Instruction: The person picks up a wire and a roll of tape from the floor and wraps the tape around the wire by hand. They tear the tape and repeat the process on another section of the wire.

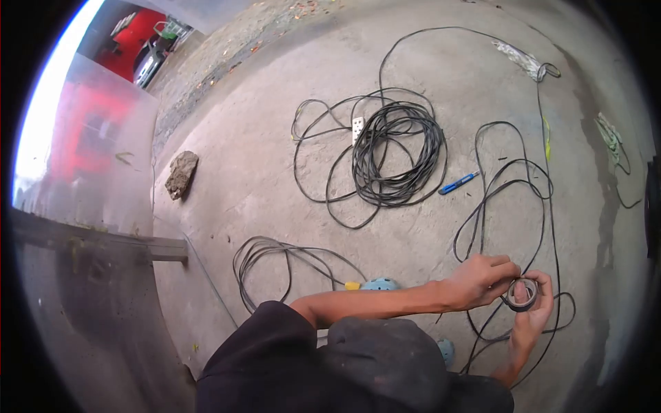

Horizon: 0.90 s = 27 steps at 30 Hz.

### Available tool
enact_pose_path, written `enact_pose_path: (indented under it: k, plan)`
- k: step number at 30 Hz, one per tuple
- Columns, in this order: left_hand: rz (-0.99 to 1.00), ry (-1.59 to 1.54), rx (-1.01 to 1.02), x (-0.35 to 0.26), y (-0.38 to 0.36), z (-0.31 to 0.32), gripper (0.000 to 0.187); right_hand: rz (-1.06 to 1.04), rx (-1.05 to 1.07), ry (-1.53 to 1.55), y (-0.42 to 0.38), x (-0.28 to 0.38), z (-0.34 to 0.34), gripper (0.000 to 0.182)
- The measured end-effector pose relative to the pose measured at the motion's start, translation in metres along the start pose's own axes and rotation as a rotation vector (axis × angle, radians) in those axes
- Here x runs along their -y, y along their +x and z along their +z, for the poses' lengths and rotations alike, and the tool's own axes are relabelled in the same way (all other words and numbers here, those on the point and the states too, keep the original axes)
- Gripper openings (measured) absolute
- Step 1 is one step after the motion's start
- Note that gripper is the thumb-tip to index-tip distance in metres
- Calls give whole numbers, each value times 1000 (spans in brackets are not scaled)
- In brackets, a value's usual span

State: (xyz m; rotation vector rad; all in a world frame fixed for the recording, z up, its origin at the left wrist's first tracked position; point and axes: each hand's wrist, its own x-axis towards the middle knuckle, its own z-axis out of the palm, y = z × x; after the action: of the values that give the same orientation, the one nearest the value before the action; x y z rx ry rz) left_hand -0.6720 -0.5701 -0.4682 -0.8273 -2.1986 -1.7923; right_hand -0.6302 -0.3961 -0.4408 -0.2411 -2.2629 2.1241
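My right hand [540, 303] is wrapped around a roll of black tape [521, 308], with its open core facing up towards me. Beside it, my left hand [484, 278] is closed in a pinch at the roll's upper left edge. What lies between the left fingertips is too small to make out. A black cable [544, 227] runs in loose loops on the floor under and around both hands. Up and left of the hands lies a blue utility knife [458, 183] on the concrete.
A large coil of black cable [434, 155] with a white socket strip [357, 129] lies ahead. Another cable bundle [265, 249] has a yellow end [352, 286] near my shoe [381, 283]. A stone [182, 175] sits left by a metal panel [103, 151]. Pale rags [518, 59] lie far right.
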Motion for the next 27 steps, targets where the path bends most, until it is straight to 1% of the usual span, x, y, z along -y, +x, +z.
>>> enact_pose_path:
  k: [1,2,3,4,5,6,7,10,13,15,16,17,19,20,21,23,24,26,27]
  plan:
    - [-18,-35,23,-1,2,-4,23,-49,6,-4,-1,4,1,29]
    - [-27,-54,-6,-3,3,-3,23,-52,20,33,-2,8,4,27]
    - [-77,-54,6,-4,4,-4,23,-48,19,58,-2,11,3,25]
    - [-91,-45,-14,-7,6,-4,19,-74,66,72,-3,14,1,20]
    - [-119,-74,-33,-9,8,-2,18,-57,75,100,-3,9,-4,18]
    - [-144,-48,-24,-9,7,-1,16,-79,85,102,-3,8,-8,18]
    - [-122,-46,-24,-7,6,1,17,-111,114,119,-3,7,-9,18]
    - [-54,4,-33,-4,5,4,21,-39,148,179,-5,9,-14,20]
    - [31,87,-40,-9,9,5,25,133,43,381,-10,11,-9,28]
    - [107,149,-43,-12,13,6,30,188,54,469,-9,15,-13,35]
    - [124,173,-27,-13,12,5,29,218,57,517,-10,16,-14,39]
    - [142,196,-13,-13,12,5,28,300,47,536,-8,21,-15,41]
    - [190,234,-13,-12,12,8,27,313,108,373,-5,16,-18,40]
    - [183,242,-1,-11,11,9,26,321,140,289,-4,14,-18,40]
    - [180,248,9,-10,9,10,26,337,108,254,-3,16,-16,33]
    - [169,247,37,-8,9,13,24,227,117,87,-2,13,-16,25]
    - [131,238,65,-9,9,14,24,162,111,-11,0,12,-20,21]
    - [66,215,121,-11,8,15,22,131,123,-173,1,10,-25,16]
    - [43,179,140,-10,7,16,21,97,96,-196,0,14,-26,14]
